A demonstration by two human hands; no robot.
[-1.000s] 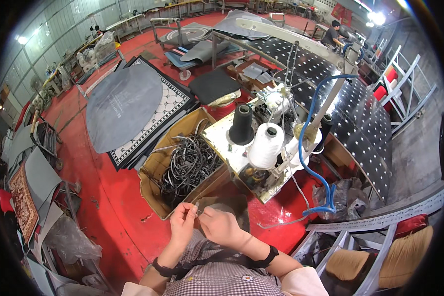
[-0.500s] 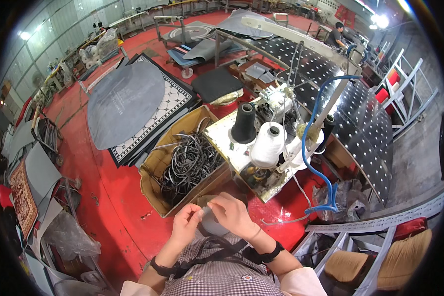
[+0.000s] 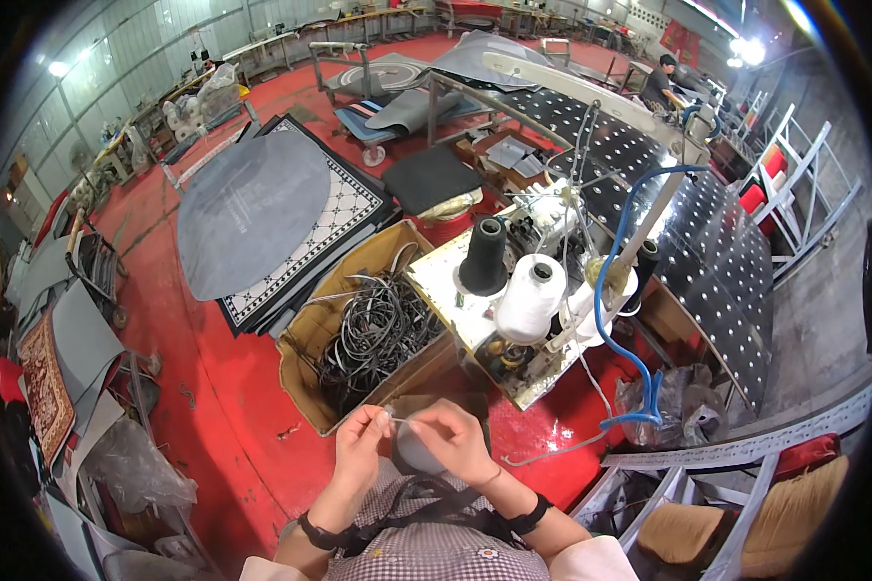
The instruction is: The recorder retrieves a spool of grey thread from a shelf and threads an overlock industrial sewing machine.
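In front of my checked apron (image 3: 436, 528), my left hand (image 3: 360, 445) and my right hand (image 3: 455, 445) are held a short way apart, each with its fingertips pinched. A thin, pale, thread-like strand (image 3: 398, 419) runs between the two pinches; its exact kind is too small to make out. Below the fingers lies a rounded grey surface (image 3: 417, 453), partly hidden by my hands. Just ahead stands a cardboard box (image 3: 305, 387) heaped with black and grey edging strips (image 3: 383, 334). To its right is a sewing machine table with a black thread cone (image 3: 482, 254) and a white thread cone (image 3: 531, 300).
A blue hose (image 3: 603, 290) loops down at the right of the machine. Beyond it stretches a black table with white dots (image 3: 712, 261). Stacked mats (image 3: 252, 208) lie on the red floor at left. Tan yarn bundles (image 3: 683, 528) sit at lower right. A seated person (image 3: 661, 82) is far off.
My hands have drawn slightly apart, so the pale strand now shows between them. The whole view has shifted a little.
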